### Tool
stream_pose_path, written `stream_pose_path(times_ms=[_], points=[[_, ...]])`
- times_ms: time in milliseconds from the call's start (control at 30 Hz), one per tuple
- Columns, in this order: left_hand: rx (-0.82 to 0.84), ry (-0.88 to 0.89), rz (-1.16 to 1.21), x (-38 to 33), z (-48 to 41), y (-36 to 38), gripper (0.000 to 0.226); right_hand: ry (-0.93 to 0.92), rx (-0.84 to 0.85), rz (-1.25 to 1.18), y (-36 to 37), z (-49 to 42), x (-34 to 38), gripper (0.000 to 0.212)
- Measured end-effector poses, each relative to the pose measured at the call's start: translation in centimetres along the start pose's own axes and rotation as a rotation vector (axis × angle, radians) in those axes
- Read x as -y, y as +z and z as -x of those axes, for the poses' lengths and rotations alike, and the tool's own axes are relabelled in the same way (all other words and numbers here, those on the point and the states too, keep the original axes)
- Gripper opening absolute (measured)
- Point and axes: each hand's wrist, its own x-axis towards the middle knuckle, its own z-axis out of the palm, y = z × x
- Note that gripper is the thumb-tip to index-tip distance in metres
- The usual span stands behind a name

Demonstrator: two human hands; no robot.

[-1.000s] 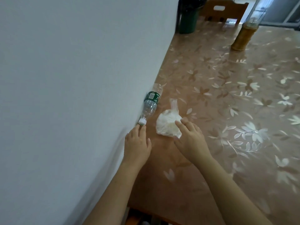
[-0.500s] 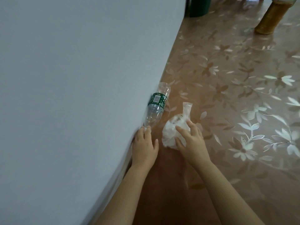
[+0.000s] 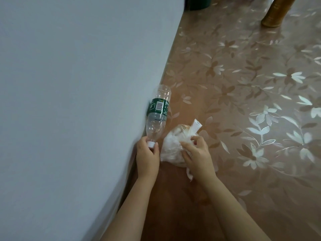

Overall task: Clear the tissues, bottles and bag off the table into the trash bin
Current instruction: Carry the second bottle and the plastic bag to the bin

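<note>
Clear plastic, green label: one bottle (image 3: 157, 115) lies on its side on the table (image 3: 225, 101), tight against the pale wall (image 3: 69, 84), with its white cap (image 3: 150, 144) toward the person. The left hand (image 3: 147, 157) is at that end, its fingers (image 3: 156, 148) curled round the cap and neck in a narrow grip. The right hand (image 3: 198, 155) grips the crumpled translucent bag (image 3: 171, 146), which sits on the table just beside the bottle's neck. Its fingers (image 3: 199, 140) dig into the film, and the bag's knotted tail points away from the person. Contents whitish; cannot tell what. Judgement: this is the grasp step for two items at once, and neither is clearly off the table yet. The next move calls for lifting both together. The bottle, held only by the cap, will likely swing, so a firm pinch or a shift to the body is advisable. The bag is soft and light, so low risk. Then carry to the bin. A dark green container (image 3: 199, 3) at the far end is cut off by the frame; cannot tell if it is the bin. An amber bottle (image 3: 278, 13) stands well apart, not yet cleared.
</note>
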Motion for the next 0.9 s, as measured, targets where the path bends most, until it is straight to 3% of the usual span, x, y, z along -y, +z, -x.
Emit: stream_pose_path(times_ms=[267,500,900], points=[[-0.020,-0.045,0.143,0.1,2.1,-1.0,0.026,0.084,-0.109,-0.109,-0.7,2.3,1.7,0.012],[0.010,-0.028,0.253,0.0,5.4,-3.4,0.019,0.198,-0.177,-0.220,-3.2,4.9,3.7,0.018],[0.038,0.029,0.316,-3.0,11.1,-8.2,0.017,0.185,-0.246,-0.212,-8.7,10.2,6.9,0.015]])
